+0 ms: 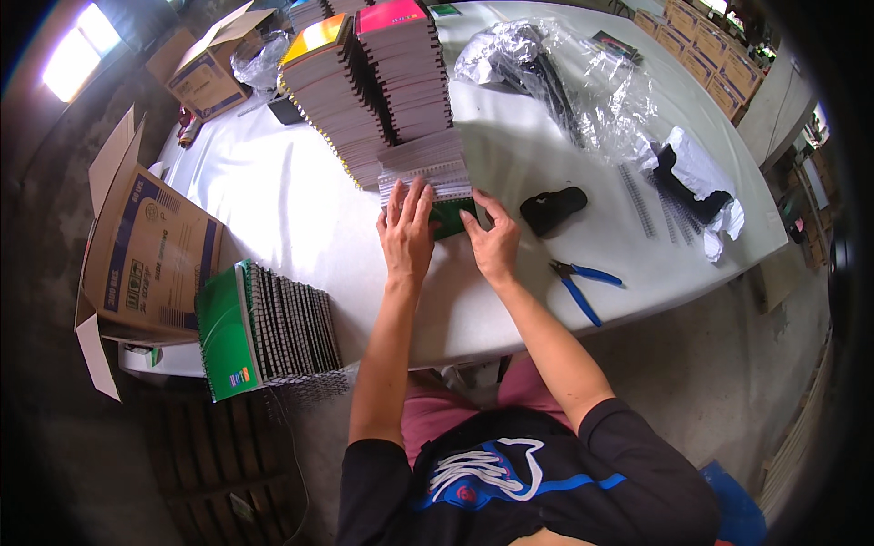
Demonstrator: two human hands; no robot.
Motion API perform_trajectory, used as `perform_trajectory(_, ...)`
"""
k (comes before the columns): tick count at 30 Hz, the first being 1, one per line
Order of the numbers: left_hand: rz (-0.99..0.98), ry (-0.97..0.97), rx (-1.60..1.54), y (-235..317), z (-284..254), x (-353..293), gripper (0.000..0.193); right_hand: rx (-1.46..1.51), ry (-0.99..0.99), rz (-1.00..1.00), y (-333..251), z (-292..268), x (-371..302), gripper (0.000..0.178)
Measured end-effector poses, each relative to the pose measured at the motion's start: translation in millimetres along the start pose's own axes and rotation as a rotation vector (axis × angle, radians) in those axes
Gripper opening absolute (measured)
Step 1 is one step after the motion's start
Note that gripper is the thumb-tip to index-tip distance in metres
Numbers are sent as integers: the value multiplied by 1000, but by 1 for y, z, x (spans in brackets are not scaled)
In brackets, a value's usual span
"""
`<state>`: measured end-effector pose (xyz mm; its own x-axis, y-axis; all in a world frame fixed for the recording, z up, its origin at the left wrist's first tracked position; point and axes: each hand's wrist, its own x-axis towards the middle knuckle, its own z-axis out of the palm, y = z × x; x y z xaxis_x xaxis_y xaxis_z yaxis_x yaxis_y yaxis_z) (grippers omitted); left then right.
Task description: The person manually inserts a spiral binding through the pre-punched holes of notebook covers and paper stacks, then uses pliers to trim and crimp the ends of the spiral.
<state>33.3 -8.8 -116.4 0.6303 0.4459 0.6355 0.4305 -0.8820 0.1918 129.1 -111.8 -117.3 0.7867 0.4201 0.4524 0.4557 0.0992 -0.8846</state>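
Observation:
On the white table in front of me lies a block of loose white sheets (426,170) with a row of punched holes along its near edge. A dark green cover (453,218) shows at that edge. My left hand (407,232) rests on the sheets and cover, its fingers stretched out flat. At the right corner my right hand (494,238) has its thumb and index finger on the cover's edge; its other fingers are partly hidden. Just beyond stand two tall piles of spiral notebooks, one with a yellow cover (316,38), one with a pink cover (390,15).
Right of my hands lie a black pouch-like item (553,209), blue-handled cutting pliers (585,284), loose wire spirals (637,202) and crumpled clear plastic (605,86). At left, green spiral notebooks (223,328) stand by an open carton (150,255) at the table's edge. Another carton (209,80) sits farther back.

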Motion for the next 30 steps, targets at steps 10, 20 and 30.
perform_trajectory(10,16,32,-24,-2,8,-6,40,-27,9,-104,0,0,-22,35)
perform_trajectory(20,60,83,-61,-7,5,-11,45,36,-65,37,8,-1,-22,66)
perform_trajectory(30,88,148,278,-5,8,-17,41,-257,-202,-191,8,-5,3,78)
